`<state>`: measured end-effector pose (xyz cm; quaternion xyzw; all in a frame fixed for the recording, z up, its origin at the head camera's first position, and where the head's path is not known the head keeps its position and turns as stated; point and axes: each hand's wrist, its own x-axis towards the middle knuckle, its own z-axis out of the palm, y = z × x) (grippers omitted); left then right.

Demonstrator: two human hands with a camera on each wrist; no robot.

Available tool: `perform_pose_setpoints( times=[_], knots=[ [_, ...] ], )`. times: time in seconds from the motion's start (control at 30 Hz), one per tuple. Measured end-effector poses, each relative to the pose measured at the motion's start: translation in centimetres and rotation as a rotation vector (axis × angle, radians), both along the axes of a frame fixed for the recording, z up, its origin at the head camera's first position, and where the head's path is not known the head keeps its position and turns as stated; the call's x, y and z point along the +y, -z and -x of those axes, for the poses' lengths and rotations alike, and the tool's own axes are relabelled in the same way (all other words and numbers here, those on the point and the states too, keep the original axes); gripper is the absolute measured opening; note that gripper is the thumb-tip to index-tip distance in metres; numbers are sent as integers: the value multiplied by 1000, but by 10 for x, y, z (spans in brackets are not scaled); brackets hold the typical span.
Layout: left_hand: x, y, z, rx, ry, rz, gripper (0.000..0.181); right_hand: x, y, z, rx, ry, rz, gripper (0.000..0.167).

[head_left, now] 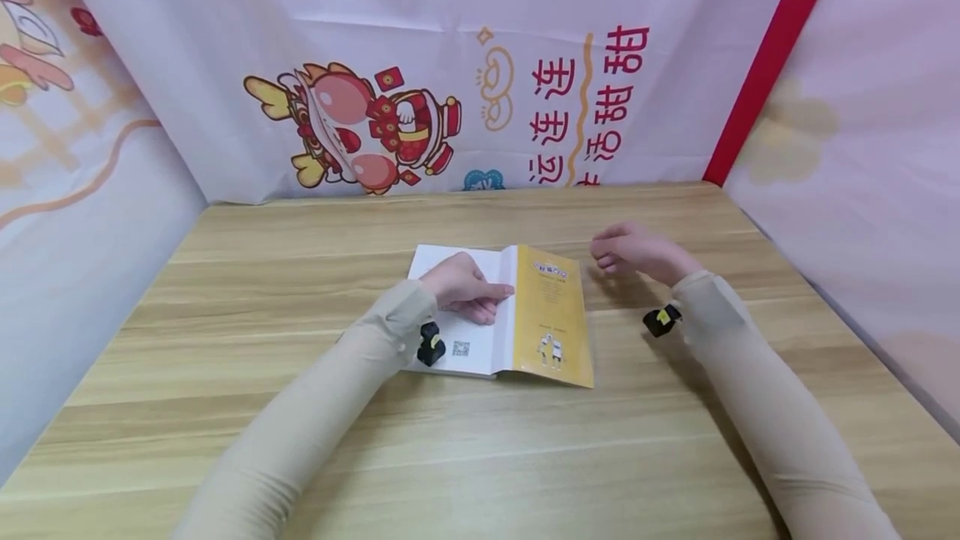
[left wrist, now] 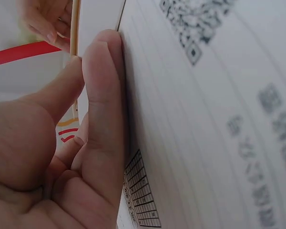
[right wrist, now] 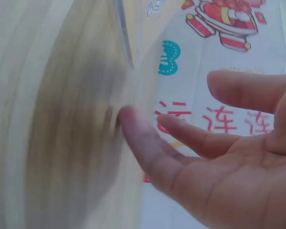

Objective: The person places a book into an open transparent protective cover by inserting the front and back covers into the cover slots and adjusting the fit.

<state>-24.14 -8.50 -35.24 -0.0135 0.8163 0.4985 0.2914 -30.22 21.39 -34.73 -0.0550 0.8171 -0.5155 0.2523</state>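
A book or booklet (head_left: 460, 354) lies on the wooden table, its white printed side up with a QR code. A yellow cover flap (head_left: 552, 315) with small figures is folded out to its right. On the white side rests my left hand (head_left: 468, 288), its fingertips at the fold beside the flap. In the left wrist view one long finger (left wrist: 102, 95) lies along the page, the thumb tip close against it. My right hand (head_left: 637, 252) is right of the flap, apart from it, fingers loosely bent. Nothing is between those fingers in the right wrist view.
The wooden table (head_left: 300, 432) extends around the book. White printed cloth (head_left: 420, 2) with red lettering and a cartoon figure hangs behind it, and more cloth hangs at both sides. Each wrist wears a small black camera.
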Motion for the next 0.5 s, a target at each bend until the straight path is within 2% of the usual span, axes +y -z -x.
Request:
perform_pose_setpoints(
  times=[0.17, 0.5],
  knots=[
    [0, -2, 0, 6, 10, 11, 33, 3, 3, 5, -160, 62, 202, 48],
    [0, -2, 0, 7, 13, 36, 32, 2, 5, 8, -273, 152, 368, 55]
  ],
)
